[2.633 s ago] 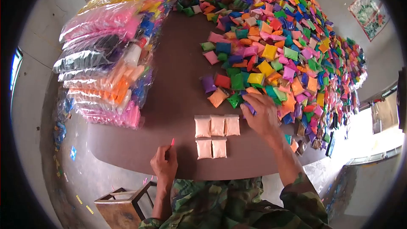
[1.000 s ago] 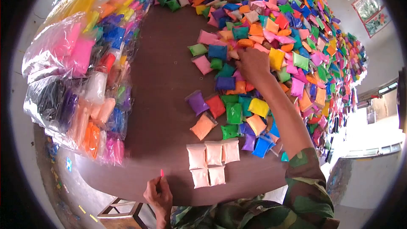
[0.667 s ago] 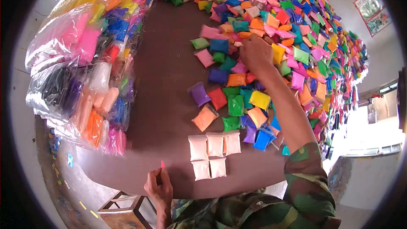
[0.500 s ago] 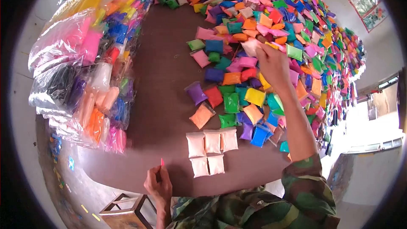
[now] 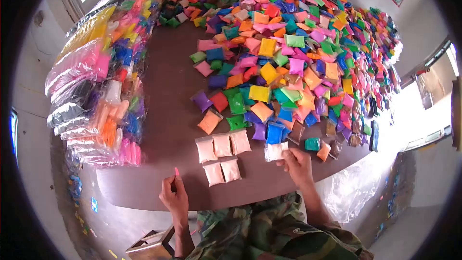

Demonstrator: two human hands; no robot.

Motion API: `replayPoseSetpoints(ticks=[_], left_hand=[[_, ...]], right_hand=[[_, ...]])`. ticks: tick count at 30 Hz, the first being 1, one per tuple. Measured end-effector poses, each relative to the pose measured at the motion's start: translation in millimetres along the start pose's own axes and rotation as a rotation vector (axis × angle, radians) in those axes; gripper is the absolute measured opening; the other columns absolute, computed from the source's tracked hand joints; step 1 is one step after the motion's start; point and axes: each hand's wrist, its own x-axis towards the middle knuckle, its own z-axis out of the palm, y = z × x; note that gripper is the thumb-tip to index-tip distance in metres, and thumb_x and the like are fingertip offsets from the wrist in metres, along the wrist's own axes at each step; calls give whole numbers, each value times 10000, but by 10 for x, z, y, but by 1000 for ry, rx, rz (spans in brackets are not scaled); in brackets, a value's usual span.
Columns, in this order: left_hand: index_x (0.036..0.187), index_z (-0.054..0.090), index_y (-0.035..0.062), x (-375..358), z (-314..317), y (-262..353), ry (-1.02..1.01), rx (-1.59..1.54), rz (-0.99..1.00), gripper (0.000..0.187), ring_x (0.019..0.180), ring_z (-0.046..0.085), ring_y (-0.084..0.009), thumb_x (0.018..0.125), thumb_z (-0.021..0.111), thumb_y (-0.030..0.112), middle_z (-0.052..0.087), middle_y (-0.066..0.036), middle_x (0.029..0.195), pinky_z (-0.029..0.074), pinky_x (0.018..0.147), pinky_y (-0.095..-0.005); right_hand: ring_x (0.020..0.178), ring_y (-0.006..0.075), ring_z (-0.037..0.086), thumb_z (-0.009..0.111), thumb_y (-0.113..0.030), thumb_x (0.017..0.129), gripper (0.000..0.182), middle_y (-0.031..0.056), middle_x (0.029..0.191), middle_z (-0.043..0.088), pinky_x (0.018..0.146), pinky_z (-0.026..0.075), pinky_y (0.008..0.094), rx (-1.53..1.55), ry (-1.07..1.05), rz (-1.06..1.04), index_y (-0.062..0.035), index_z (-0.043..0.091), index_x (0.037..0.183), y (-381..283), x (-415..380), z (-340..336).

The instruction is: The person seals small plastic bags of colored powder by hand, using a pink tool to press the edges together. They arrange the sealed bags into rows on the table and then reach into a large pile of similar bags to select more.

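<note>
My right hand pinches a small pale packet just in front of a blue packet. Left of it, several pale pink packets lie flat in two rows on the brown table. My left hand is closed over the table's front edge, left of those rows, with a small pink pointed object sticking up from its fingers. An orange packet lies just behind the rows.
A big heap of coloured packets covers the back and right of the table. Stacked clear bags of coloured packets line the left side. A wooden stool stands below the front edge, and a clear plastic bag is at the lower right.
My right hand has come back from the heap toward the front edge with the pale packet in it. The view has shifted. My left hand still holds the pink object.
</note>
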Motion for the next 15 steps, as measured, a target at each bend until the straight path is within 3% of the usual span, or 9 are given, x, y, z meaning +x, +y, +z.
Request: replayPoseSetpoints(ticks=[3, 4, 7, 10, 15], left_hand=[[1006, 707, -2, -13, 1, 4, 6, 5, 21, 88, 607, 546, -129, 1029, 739, 77, 632, -91, 712, 475, 591, -318], [1005, 707, -1, -11, 5, -15, 8, 11, 31, 92, 606, 546, -132, 1030, 740, 81, 629, -93, 710, 475, 590, -319], [995, 709, 5, -8, 33, -53, 26, 31, 62, 95, 599, 545, -142, 1029, 740, 87, 622, -97, 702, 471, 585, -325], [979, 712, 14, -19, 60, -149, 36, 33, 58, 90, 593, 549, -152, 1026, 738, 86, 620, -101, 699, 468, 580, -334], [965, 718, 29, -21, 38, -108, 39, 53, 79, 85, 592, 559, -157, 1023, 741, 87, 626, -104, 701, 468, 578, -345]], right_hand=[[805, 139, 778, 678, -161, 1095, 253, 110, 958, 804, 609, 572, 288, -18, 248, -215, 55, 734, 1214, 178, -238, 113], [781, 181, 786, 704, -97, 1059, 243, 157, 989, 805, 672, 615, 324, -63, 298, -334, 65, 719, 1239, 181, -268, 118], [893, 284, 812, 711, -65, 1023, 218, 187, 1080, 792, 785, 642, 362, -356, 252, -157, 48, 727, 1208, 39, -439, -31], [1019, 358, 785, 736, -45, 967, 230, 182, 1154, 781, 880, 638, 407, -458, 334, -573, 14, 737, 1189, 129, -424, -29], [1142, 362, 762, 759, -79, 946, 253, 168, 1226, 782, 945, 625, 442, -510, 309, -779, -27, 746, 1193, 168, -512, 48]])
